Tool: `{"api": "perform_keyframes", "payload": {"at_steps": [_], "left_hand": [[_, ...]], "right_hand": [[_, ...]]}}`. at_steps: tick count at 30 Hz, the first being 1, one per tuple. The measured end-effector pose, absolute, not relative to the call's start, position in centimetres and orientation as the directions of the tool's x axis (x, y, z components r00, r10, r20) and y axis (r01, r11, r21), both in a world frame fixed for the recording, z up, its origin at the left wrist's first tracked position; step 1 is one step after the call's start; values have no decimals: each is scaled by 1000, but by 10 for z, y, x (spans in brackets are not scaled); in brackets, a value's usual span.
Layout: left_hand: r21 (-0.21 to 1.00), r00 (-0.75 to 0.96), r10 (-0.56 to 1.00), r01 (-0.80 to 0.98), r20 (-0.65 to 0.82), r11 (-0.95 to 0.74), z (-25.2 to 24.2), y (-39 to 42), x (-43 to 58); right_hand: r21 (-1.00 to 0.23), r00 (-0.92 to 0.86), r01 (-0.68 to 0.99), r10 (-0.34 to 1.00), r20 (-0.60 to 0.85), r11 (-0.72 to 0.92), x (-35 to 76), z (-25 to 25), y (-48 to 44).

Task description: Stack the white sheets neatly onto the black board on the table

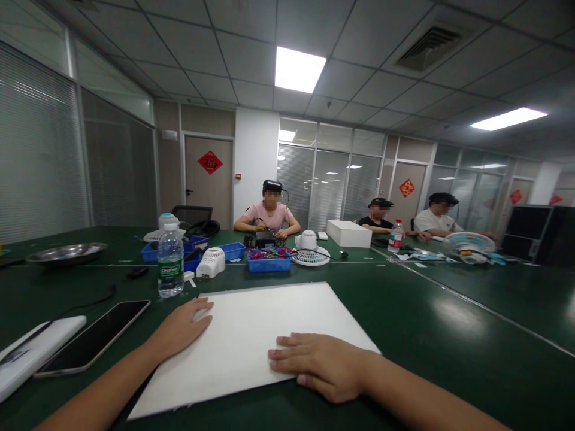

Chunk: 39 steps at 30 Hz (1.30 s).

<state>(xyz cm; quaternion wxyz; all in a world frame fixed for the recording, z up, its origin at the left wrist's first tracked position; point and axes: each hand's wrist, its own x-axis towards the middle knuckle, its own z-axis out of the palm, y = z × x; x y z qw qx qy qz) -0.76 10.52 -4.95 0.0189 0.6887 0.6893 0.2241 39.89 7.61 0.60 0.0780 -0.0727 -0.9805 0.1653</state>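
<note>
A white flat board (251, 341) lies on the dark green table (426, 323) in front of me. My left hand (179, 328) rests on the board's left edge, fingers stretched out flat. My right hand (317, 364) lies palm down on the board's near right part, fingers together and extended. Neither hand holds anything.
A black phone (92, 344) and a white device (31, 353) lie at the left. A water bottle (171, 261) stands beyond my left hand. Farther off are blue bins (268, 261), small white fans (309, 248), a white box (349, 233), a metal dish (66, 253) and three seated people.
</note>
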Motion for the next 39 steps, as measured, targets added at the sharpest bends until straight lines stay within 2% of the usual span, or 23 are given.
{"api": "perform_keyframes", "payload": {"at_steps": [13, 16, 22, 26, 32, 39], "left_hand": [[359, -26, 965, 931, 260, -72, -45, 101, -2], [359, -10, 966, 929, 259, -86, -44, 100, 1], [359, 0, 969, 929, 247, -92, -41, 98, 2], [362, 2, 969, 927, 247, -94, -42, 99, 0], [360, 8, 967, 927, 256, -103, -45, 100, -2], [353, -2, 966, 931, 260, -93, -45, 99, -1]], "right_hand": [[-329, -980, 124, 167, 105, 936, 400, 3, 83], [-314, -972, 93, 154, 175, 945, 403, 0, 84], [-211, -868, -3, 103, 486, 977, 402, -9, 87], [-166, -799, -62, 51, 599, 984, 400, -9, 86], [-141, -767, -45, 56, 639, 989, 398, -7, 83], [-154, -795, -8, 87, 601, 988, 397, -10, 85]]}}
